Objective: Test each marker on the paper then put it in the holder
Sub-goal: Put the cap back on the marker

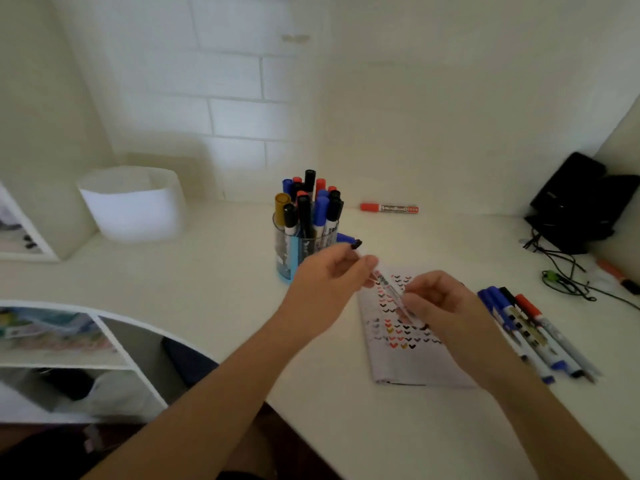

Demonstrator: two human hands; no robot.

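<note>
A sheet of paper [412, 362] covered with small coloured check marks lies on the white desk. Over it my right hand [440, 306] grips a pale, slim marker [393, 292] by its barrel. My left hand [329, 275] pinches a small dark cap [356, 244] between its fingertips, just up and left of the marker's end. A clear blue holder [298, 254] packed with several markers stands behind my left hand. Several more markers [533, 327] lie side by side to the right of the paper.
A red whiteboard marker [389, 208] lies near the wall. A white bin [133, 202] stands at back left. A black bag [581, 202] with cables [568, 282] fills the right corner. White shelves [79, 344] sit at lower left.
</note>
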